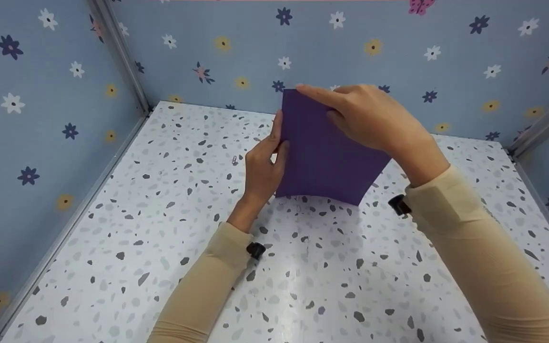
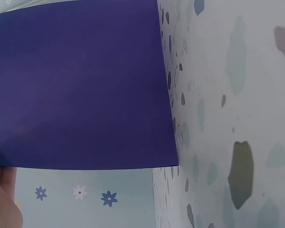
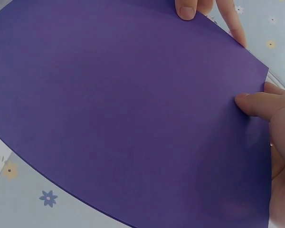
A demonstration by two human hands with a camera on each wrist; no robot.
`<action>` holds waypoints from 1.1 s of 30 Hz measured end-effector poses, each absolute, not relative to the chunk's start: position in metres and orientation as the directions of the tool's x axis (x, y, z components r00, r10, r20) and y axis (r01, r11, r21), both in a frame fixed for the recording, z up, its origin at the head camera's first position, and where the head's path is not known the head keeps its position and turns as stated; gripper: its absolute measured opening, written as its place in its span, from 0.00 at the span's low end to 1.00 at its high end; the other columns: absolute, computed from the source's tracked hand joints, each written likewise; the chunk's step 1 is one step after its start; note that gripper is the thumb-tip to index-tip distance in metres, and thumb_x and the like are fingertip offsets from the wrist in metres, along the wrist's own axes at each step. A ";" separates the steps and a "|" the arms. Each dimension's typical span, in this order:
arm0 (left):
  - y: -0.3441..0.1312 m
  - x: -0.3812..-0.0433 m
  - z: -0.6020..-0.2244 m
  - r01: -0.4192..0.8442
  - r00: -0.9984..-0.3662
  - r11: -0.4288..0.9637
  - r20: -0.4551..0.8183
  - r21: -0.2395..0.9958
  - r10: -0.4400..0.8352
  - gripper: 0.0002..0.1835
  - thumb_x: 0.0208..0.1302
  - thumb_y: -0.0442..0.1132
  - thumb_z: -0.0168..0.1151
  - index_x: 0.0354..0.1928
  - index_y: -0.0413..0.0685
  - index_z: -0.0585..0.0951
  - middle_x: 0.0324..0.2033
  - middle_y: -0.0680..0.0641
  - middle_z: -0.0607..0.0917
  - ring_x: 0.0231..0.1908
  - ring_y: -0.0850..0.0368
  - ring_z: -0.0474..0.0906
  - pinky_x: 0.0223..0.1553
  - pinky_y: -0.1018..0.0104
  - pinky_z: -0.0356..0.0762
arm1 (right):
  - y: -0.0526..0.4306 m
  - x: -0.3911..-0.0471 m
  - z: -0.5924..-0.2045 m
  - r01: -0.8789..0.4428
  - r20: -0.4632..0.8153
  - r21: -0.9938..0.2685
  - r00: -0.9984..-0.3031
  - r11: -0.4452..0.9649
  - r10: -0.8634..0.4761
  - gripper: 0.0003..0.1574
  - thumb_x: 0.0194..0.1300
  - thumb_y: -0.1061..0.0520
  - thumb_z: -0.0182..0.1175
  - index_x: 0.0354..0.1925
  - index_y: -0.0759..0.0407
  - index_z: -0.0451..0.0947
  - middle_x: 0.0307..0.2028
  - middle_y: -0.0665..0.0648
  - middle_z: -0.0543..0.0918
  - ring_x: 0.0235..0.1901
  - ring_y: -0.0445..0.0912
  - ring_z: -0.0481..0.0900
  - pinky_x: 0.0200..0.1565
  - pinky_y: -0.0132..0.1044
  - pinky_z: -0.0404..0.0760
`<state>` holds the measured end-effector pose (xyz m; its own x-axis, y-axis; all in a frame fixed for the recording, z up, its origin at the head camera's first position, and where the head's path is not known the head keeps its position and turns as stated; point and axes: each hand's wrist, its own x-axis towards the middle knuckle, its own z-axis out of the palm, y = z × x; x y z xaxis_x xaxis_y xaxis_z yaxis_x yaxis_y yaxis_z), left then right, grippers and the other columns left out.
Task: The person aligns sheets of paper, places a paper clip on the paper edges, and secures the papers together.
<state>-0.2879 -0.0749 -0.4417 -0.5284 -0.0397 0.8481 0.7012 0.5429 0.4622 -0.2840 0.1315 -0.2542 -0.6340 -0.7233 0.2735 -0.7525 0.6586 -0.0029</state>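
Observation:
A purple sheet of paper is held up over the speckled table, its lower edge bowed. My left hand pinches the sheet by its left edge, thumb on the near face and the other fingers behind. At the upper edge my right hand grips the sheet, its index finger stretched along that edge toward the top left corner. The right wrist view shows the right thumb pressed on the purple face, with the left thumb at another edge. In the left wrist view, the left hand shows at a lower corner.
A small pinkish paper clip lies on the speckled table, left of the sheet. Flower-patterned walls enclose the back and both sides, with metal posts at the corners. Each sleeve cuff carries a black clip-like piece.

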 end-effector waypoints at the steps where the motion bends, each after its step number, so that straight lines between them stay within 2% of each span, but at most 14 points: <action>1: -0.075 -0.288 -0.442 0.700 -0.529 0.545 0.848 0.462 -0.039 0.27 0.80 0.33 0.59 0.75 0.28 0.69 0.41 0.42 0.90 0.36 0.53 0.86 0.39 0.61 0.83 | 0.132 -0.284 -0.254 -0.751 0.272 -0.004 -0.636 0.660 -0.722 0.42 0.80 0.64 0.56 0.81 0.34 0.64 0.42 0.66 0.88 0.29 0.57 0.80 0.39 0.53 0.81; 15: -0.075 -0.290 -0.442 0.694 -0.526 0.559 0.850 0.453 -0.035 0.27 0.80 0.34 0.59 0.75 0.29 0.69 0.37 0.43 0.89 0.34 0.54 0.84 0.38 0.61 0.81 | 0.138 -0.283 -0.253 -0.742 0.262 -0.029 -0.652 0.669 -0.712 0.42 0.80 0.64 0.57 0.81 0.32 0.63 0.44 0.66 0.88 0.32 0.57 0.84 0.42 0.54 0.85; 22: -0.075 -0.290 -0.441 0.690 -0.532 0.559 0.846 0.459 -0.037 0.27 0.81 0.34 0.58 0.76 0.30 0.69 0.47 0.40 0.91 0.41 0.51 0.87 0.40 0.59 0.81 | 0.141 -0.283 -0.252 -0.748 0.268 -0.029 -0.645 0.663 -0.715 0.42 0.80 0.65 0.56 0.81 0.34 0.64 0.40 0.65 0.87 0.30 0.56 0.80 0.38 0.51 0.82; 25: -0.075 -0.289 -0.441 0.698 -0.529 0.547 0.848 0.462 -0.040 0.27 0.81 0.34 0.59 0.75 0.30 0.69 0.43 0.41 0.90 0.39 0.52 0.87 0.40 0.59 0.81 | 0.143 -0.283 -0.252 -0.747 0.268 -0.023 -0.645 0.664 -0.716 0.42 0.80 0.65 0.55 0.81 0.34 0.64 0.37 0.64 0.86 0.28 0.55 0.78 0.36 0.49 0.79; 29: -0.074 -0.289 -0.441 0.709 -0.519 0.537 0.854 0.456 -0.040 0.27 0.81 0.33 0.59 0.75 0.29 0.69 0.37 0.42 0.89 0.31 0.53 0.81 0.35 0.60 0.75 | 0.146 -0.283 -0.252 -0.744 0.267 -0.013 -0.647 0.668 -0.715 0.42 0.79 0.66 0.55 0.81 0.34 0.64 0.34 0.63 0.84 0.25 0.54 0.75 0.34 0.48 0.76; 33: -0.074 -0.289 -0.442 0.707 -0.520 0.541 0.853 0.455 -0.038 0.27 0.81 0.34 0.58 0.75 0.29 0.69 0.43 0.41 0.90 0.34 0.52 0.83 0.36 0.60 0.75 | 0.147 -0.284 -0.253 -0.739 0.268 -0.017 -0.652 0.673 -0.709 0.42 0.79 0.65 0.55 0.81 0.33 0.64 0.33 0.62 0.84 0.24 0.53 0.73 0.33 0.47 0.75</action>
<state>-0.2887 -0.0742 -0.4416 -0.5202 -0.0375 0.8532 0.7074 0.5408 0.4551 -0.2838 0.1475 -0.2527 -0.6521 -0.7091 0.2682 -0.7391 0.6734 -0.0167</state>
